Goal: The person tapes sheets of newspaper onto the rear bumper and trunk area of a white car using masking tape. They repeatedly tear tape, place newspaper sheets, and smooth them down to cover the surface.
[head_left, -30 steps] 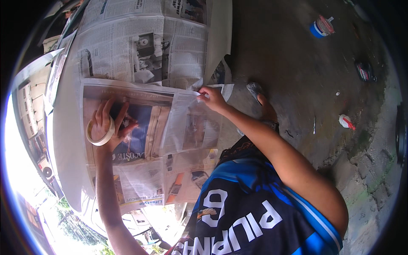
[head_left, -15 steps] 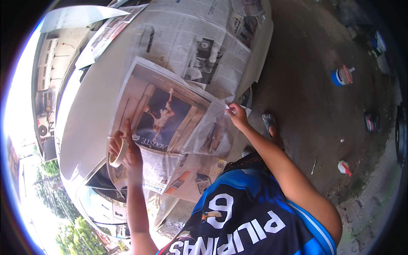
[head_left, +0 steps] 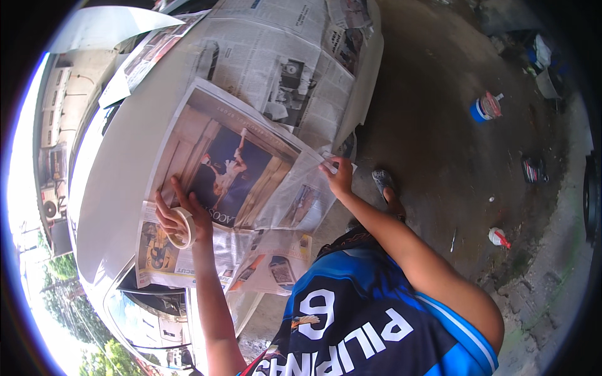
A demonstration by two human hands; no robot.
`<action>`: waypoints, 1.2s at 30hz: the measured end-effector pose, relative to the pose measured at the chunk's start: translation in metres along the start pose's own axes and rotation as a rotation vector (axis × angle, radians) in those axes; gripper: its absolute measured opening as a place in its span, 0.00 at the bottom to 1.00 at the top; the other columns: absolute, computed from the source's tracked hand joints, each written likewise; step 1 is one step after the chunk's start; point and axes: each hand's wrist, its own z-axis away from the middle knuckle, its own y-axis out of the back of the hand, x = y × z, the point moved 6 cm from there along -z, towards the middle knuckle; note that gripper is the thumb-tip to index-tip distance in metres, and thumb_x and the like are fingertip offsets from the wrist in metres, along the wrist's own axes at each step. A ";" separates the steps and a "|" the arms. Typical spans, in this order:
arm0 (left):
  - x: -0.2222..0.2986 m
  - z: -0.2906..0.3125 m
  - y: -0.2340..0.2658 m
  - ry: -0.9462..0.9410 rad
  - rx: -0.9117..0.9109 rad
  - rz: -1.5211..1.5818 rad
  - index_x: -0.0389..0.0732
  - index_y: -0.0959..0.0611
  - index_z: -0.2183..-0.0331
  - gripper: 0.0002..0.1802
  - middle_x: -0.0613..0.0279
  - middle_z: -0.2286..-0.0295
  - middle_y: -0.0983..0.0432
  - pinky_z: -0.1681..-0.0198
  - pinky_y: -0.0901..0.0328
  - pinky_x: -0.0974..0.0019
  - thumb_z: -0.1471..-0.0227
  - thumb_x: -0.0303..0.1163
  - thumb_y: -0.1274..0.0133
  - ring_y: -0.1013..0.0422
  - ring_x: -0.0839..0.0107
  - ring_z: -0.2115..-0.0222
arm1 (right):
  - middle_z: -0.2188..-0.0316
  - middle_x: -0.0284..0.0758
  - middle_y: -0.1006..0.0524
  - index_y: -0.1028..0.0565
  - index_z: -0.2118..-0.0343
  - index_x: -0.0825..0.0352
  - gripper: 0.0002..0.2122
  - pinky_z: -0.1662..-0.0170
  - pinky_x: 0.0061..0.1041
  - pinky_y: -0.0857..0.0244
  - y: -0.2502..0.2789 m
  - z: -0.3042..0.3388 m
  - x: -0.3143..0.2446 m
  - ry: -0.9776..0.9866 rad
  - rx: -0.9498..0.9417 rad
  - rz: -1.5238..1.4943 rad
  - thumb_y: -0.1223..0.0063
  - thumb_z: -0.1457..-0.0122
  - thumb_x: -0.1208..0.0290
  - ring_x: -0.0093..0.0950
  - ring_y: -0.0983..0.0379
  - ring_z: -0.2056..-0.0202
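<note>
My left hand [head_left: 199, 216] lies on a large newspaper sheet [head_left: 257, 169] with its fingers spread. A cream roll of masking tape [head_left: 190, 227] hangs about that hand, held at the fingers. At the sheet's right edge, my right hand [head_left: 340, 178] pinches the paper between thumb and fingers. Beneath the sheet is a pale car body panel [head_left: 116, 182]. More newspaper [head_left: 251, 59] covers the panel farther away, partly overlapped by this sheet. The sheet's lower part drapes over a window area near my body.
On the dark floor at right stand a blue container [head_left: 483, 111], a dark packet [head_left: 533, 169] and a white-and-red bottle [head_left: 498, 237]. My foot [head_left: 384, 183] is beside the car. A white panel [head_left: 106, 28] juts out at far left.
My left hand has shifted from pointing to lying flatter with spread fingers, and the sheet's lower left part now lies unfolded. My right hand still pinches the edge. The whole view has shifted slightly.
</note>
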 end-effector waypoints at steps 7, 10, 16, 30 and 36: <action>-0.003 -0.009 -0.007 -0.021 0.012 0.062 0.67 0.26 0.35 0.27 0.57 0.35 0.48 0.42 0.45 0.39 0.31 0.55 0.59 0.46 0.50 0.41 | 0.51 0.48 0.20 0.24 0.47 0.72 0.24 0.45 0.40 0.32 -0.033 0.016 0.015 -0.354 -0.216 -0.113 0.37 0.37 0.55 0.45 0.24 0.47; -0.005 -0.012 -0.006 -0.017 0.052 0.106 0.67 0.26 0.35 0.27 0.57 0.36 0.47 0.42 0.45 0.39 0.31 0.55 0.58 0.46 0.50 0.42 | 0.49 0.47 0.20 0.24 0.47 0.72 0.23 0.44 0.39 0.32 -0.035 0.017 0.010 -0.476 -0.221 -0.268 0.38 0.36 0.59 0.44 0.25 0.45; -0.004 -0.012 -0.002 -0.038 0.067 0.106 0.65 0.25 0.35 0.27 0.57 0.37 0.45 0.42 0.45 0.42 0.32 0.53 0.55 0.45 0.51 0.42 | 0.48 0.47 0.21 0.27 0.44 0.72 0.27 0.46 0.39 0.30 -0.023 0.020 0.002 -0.730 -0.229 -0.145 0.34 0.38 0.58 0.44 0.25 0.45; -0.014 -0.019 0.024 0.038 -0.106 0.412 0.64 0.22 0.38 0.39 0.60 0.38 0.42 0.37 0.50 0.47 0.51 0.54 0.32 0.45 0.52 0.39 | 0.49 0.49 0.24 0.28 0.49 0.73 0.12 0.38 0.49 0.30 -0.037 -0.019 0.031 -1.211 -0.901 -0.596 0.47 0.34 0.74 0.44 0.25 0.44; -0.016 -0.025 0.033 0.061 -0.178 0.351 0.66 0.19 0.41 0.42 0.62 0.40 0.37 0.40 0.46 0.50 0.60 0.56 0.28 0.41 0.57 0.40 | 0.45 0.47 0.24 0.29 0.46 0.74 0.14 0.36 0.49 0.33 -0.035 -0.030 0.021 -1.184 -1.074 -0.416 0.50 0.33 0.75 0.42 0.27 0.40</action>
